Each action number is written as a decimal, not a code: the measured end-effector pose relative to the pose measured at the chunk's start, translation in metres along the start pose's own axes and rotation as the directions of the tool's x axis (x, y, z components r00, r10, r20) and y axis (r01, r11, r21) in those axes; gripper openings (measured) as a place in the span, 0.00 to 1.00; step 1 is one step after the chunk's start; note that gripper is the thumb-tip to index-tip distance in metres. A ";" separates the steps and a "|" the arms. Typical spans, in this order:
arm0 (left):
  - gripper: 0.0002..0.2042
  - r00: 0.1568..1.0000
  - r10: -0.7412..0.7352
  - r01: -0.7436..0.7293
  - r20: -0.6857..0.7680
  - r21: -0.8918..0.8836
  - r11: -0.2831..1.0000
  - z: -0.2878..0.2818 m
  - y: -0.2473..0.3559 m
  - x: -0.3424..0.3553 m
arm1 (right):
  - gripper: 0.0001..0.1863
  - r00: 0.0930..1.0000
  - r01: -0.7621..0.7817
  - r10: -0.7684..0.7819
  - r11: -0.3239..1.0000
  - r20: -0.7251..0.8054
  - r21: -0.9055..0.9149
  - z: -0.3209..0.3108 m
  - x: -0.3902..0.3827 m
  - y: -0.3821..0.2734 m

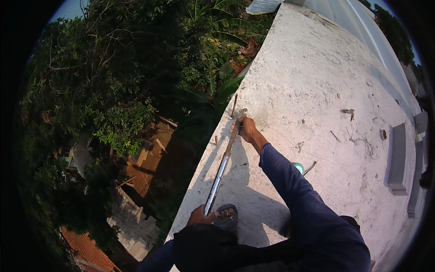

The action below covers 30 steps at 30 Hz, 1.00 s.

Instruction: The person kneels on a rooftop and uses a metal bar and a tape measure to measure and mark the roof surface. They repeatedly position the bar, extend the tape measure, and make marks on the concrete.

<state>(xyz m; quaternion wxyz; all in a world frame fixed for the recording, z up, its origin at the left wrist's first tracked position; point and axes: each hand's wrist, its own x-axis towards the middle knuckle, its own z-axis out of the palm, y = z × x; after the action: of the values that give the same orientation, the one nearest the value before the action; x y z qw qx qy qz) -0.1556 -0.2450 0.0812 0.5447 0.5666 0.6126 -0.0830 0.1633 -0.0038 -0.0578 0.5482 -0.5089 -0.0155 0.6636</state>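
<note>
A long straight metal bar (220,170) lies along the left edge of the pale concrete roof slab (317,90), running from lower centre of the frame up toward centre. The right hand (244,128) sits at the bar's upper, rust-coloured end, its fingers curled around it in a closed grip just below a thin upright rod (234,105) that projects from the slab edge. The left hand (200,215) holds the lower, shinier end at the bottom centre, fingers wrapped about the bar; how tightly cannot be told, since the hand is partly hidden behind a dark mass at the lower edge. A sandalled foot (226,216) rests just beside the left hand. A green round object (298,167) shows only in part behind the blue sleeve (290,181), so its kind is uncertain. Grey blocks (398,158) lie at the right of the frame; trees and rooftops (113,113) fill the left, far below
</note>
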 end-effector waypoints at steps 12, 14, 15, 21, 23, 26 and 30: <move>0.27 0.970 -0.066 0.127 -0.236 0.253 0.959 0.005 -0.001 -0.004 | 0.13 0.995 0.097 -0.093 0.934 0.028 -0.345 0.019 0.008 0.006; 0.26 0.967 -0.050 0.105 -0.249 0.213 0.971 0.015 -0.016 0.010 | 0.11 0.992 0.123 -0.116 0.916 0.041 -0.382 0.017 0.009 0.007; 0.26 0.962 -0.035 0.100 -0.271 0.229 0.968 0.017 -0.024 0.018 | 0.10 0.990 0.140 -0.135 0.907 0.040 -0.397 0.017 0.010 0.008; 0.28 0.900 0.110 0.047 -0.422 0.344 0.938 0.020 -0.066 0.062 | 0.13 0.980 0.191 -0.197 0.855 0.038 -0.482 0.018 0.013 0.016; 0.26 0.873 0.111 0.065 -0.475 0.340 0.938 0.023 -0.078 0.072 | 0.13 0.977 0.205 -0.208 0.856 0.046 -0.475 0.018 0.011 0.019; 0.22 0.673 0.366 -0.019 -0.642 0.481 0.877 0.025 -0.094 0.086 | 0.13 0.972 0.230 -0.221 0.856 0.075 -0.464 0.019 0.008 0.021; 0.19 0.624 0.451 -0.040 -0.638 0.550 0.834 0.027 -0.106 0.096 | 0.12 0.970 0.237 -0.234 0.874 0.061 -0.425 0.018 0.008 0.026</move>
<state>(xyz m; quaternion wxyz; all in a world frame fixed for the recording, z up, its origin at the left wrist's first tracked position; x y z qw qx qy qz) -0.2004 -0.2432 -0.0573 0.0906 0.7479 0.6523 0.0839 0.1337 0.0017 -0.0694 0.4993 -0.6086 -0.2251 0.5741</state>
